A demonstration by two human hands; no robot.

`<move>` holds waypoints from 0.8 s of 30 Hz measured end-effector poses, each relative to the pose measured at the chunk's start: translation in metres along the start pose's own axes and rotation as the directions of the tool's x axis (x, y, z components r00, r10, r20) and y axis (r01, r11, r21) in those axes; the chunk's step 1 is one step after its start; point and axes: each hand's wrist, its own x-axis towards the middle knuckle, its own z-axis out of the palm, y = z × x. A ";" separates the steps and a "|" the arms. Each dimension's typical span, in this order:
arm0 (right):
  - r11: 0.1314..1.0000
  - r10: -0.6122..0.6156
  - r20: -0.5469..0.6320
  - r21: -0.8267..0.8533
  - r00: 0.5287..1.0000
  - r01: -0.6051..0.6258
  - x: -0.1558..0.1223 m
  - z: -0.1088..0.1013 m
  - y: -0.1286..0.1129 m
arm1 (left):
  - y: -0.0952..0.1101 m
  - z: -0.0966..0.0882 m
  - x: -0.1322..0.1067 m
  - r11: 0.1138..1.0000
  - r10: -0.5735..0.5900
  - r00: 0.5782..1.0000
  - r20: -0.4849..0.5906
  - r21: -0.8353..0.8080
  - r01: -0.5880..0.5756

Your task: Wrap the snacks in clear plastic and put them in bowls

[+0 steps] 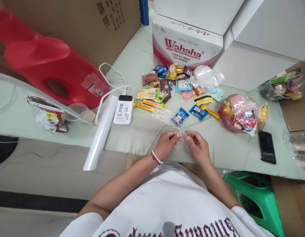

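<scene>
A clear plastic bag [164, 116] stretches over the table edge, its gathered end between my two hands. My left hand [167, 144], with a beaded bracelet at the wrist, pinches this end. Close beside it, my right hand [197, 146] has its fingers closed on the same plastic. Just beyond lie a blue wrapped snack [180, 116], another blue packet [198, 112] and a yellow stick-shaped packet [210, 112]. Farther back is a loose pile of wrapped snacks [164, 89], with a crumpled clear bag [207, 77] at its right.
A pink bowl [224, 120] of snacks and a black phone [266, 147] lie to the right. Leftward are a white power bank [123, 110], a plastic roll [100, 133] and a red jug [56, 62]. A Wahaha carton [187, 44] stands behind; a green stool [256, 197] is below.
</scene>
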 end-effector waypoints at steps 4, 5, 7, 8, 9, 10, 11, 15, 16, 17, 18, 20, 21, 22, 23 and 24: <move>1.000 0.011 0.091 -0.013 0.996 -0.010 0.011 0.010 0.000 | -0.002 -0.003 0.001 0.996 0.041 0.998 -0.039 0.082 -0.037; 1.000 0.005 0.071 -0.018 0.997 -0.004 0.011 0.009 0.001 | -0.003 -0.005 0.002 0.996 0.039 0.998 -0.056 0.085 -0.034; 0.998 -0.046 0.022 -0.034 0.999 0.047 0.010 0.005 -0.001 | -0.004 -0.009 0.002 0.997 0.030 0.995 -0.094 0.071 -0.023; 0.993 -0.103 0.005 -0.055 0.995 0.103 0.007 0.002 -0.002 | -0.004 -0.011 0.003 0.998 0.027 0.993 -0.113 0.061 -0.021; 0.980 -0.179 0.002 -0.091 0.984 0.178 0.003 -0.001 -0.004 | -0.005 -0.012 0.003 0.998 0.028 0.991 -0.128 0.053 -0.021; 0.955 -0.263 0.015 -0.137 0.965 0.263 -0.001 -0.003 -0.006 | -0.005 -0.013 0.004 0.999 0.028 0.991 -0.134 0.048 -0.022; 0.920 -0.341 0.044 -0.188 0.939 0.343 -0.005 -0.004 -0.007 | -0.004 -0.013 0.004 0.999 0.029 0.990 -0.136 0.045 -0.023; 0.791 -0.482 0.168 -0.339 0.860 0.509 -0.015 0.002 -0.009 | -0.002 -0.010 0.005 0.998 0.029 0.993 -0.117 0.053 -0.023; 0.782 -0.488 0.174 -0.349 0.856 0.517 -0.014 0.004 -0.009 | -0.001 -0.009 0.005 0.998 0.027 0.994 -0.110 0.052 -0.021; 0.786 -0.484 0.170 -0.345 0.858 0.512 -0.014 0.006 -0.008 | -0.001 -0.008 0.006 0.999 0.025 0.994 -0.104 0.047 -0.020; 0.802 -0.471 0.159 -0.331 0.867 0.497 -0.012 0.007 -0.007 | -0.002 -0.008 0.006 0.999 0.023 0.995 -0.099 0.040 -0.019; 0.846 -0.428 0.128 -0.292 0.895 0.446 -0.011 0.006 -0.007 | -0.002 -0.009 0.007 1.000 0.019 0.995 -0.102 0.021 -0.016; 0.857 -0.414 0.115 -0.284 0.903 0.430 -0.011 0.004 -0.006 | -0.003 -0.010 0.008 1.000 0.015 0.994 -0.109 0.010 -0.014; 0.853 -0.421 0.112 -0.290 0.900 0.435 -0.012 0.002 -0.005 | -0.003 -0.010 0.008 1.000 0.009 0.993 -0.117 -0.002 -0.010; 0.832 -0.449 0.121 -0.306 0.885 0.464 -0.013 0.000 -0.004 | -0.003 -0.011 0.008 1.000 0.002 0.992 -0.124 -0.014 -0.004; 0.796 -0.491 0.140 -0.330 0.860 0.508 -0.015 -0.001 -0.003 | -0.003 -0.012 0.008 1.000 -0.007 0.992 -0.128 -0.030 0.003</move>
